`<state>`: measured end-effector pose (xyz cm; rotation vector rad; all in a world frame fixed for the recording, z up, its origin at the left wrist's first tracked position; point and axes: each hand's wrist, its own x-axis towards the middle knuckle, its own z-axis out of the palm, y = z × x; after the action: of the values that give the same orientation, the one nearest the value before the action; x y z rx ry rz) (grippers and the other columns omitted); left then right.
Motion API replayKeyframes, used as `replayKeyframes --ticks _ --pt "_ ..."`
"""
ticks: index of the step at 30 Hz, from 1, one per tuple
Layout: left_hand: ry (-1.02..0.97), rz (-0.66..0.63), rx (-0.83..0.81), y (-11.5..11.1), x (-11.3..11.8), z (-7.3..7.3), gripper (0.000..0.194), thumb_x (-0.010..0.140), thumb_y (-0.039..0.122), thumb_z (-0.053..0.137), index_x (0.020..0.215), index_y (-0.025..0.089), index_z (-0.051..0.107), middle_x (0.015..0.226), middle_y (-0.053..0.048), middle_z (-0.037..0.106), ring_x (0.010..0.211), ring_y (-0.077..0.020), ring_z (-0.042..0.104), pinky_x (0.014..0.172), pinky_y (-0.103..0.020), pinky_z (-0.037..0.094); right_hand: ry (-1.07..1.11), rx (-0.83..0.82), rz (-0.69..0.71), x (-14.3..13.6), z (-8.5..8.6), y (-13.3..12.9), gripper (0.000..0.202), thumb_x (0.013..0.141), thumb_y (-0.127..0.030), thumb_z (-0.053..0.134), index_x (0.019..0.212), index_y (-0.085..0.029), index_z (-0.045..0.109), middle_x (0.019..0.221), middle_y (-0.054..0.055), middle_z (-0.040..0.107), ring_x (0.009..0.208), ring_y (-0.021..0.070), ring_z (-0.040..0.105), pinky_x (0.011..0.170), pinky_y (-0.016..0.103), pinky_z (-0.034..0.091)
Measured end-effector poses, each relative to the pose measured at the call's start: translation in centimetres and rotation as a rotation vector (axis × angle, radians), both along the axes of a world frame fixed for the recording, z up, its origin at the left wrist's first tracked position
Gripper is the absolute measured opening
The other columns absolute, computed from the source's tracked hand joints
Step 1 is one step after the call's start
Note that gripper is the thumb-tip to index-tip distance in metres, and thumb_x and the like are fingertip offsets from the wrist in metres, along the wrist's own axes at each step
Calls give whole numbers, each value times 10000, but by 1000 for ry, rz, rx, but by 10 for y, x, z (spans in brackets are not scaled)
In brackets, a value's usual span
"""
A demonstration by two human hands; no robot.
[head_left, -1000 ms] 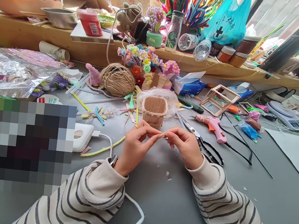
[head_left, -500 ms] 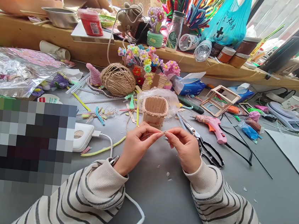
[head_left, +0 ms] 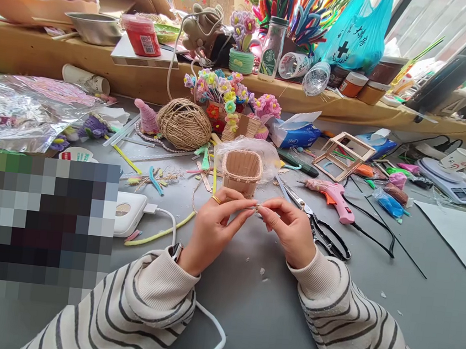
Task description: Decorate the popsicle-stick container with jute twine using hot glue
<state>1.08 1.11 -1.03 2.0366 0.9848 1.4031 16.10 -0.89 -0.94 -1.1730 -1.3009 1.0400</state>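
Note:
My left hand (head_left: 216, 223) is closed in a pinch, thumb against fingers, on a thin tan strand of jute twine. My right hand (head_left: 288, 227) pinches the same small piece, its fingertips almost meeting those of the left. Only a speck of the strand shows between them. A length of twine (head_left: 194, 190) runs down behind my left hand from the direction of the twine ball (head_left: 184, 124). Just beyond my hands stands a small basket of wooden sticks (head_left: 241, 171), its rim trimmed with braided twine. Its lower front is partly hidden by my left fingers.
Black-handled scissors (head_left: 326, 237) and a pink glue gun (head_left: 336, 199) lie to the right. A white power bank (head_left: 129, 214) with a cable sits at left. Behind are a wooden frame (head_left: 343, 155), a tissue pack (head_left: 296, 131) and yarn flowers (head_left: 225, 93).
My left hand has turned slightly, its fingers now straighter and a ring showing. Both hands stay pinched together at nearly the same spot.

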Motion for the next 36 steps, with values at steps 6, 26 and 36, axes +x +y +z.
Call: replayKeyframes --ticks 6,26,36 --pt "44 18 74 -2 2 -4 165 749 153 575 892 186 649 739 -18 555 547 -59 440 478 -178 392 7 0 -26 -1 -1 1 152 720 -332 601 717 -180 599 661 -18 545 519 67 437 496 219 386" --pt "-20 31 -23 -5 7 -3 71 741 162 580 776 165 642 680 2 532 486 -48 388 443 -181 360 52 75 -171 -16 -4 -1 130 679 -331 646 712 -206 637 750 16 579 653 113 503 520 225 405" --pt "-56 -8 -130 -5 6 -3 67 737 182 593 765 156 648 671 0 531 485 -49 375 443 -188 342 203 -70 -120 -14 -1 0 116 662 -307 658 651 -192 643 673 -25 550 546 66 418 535 225 364"
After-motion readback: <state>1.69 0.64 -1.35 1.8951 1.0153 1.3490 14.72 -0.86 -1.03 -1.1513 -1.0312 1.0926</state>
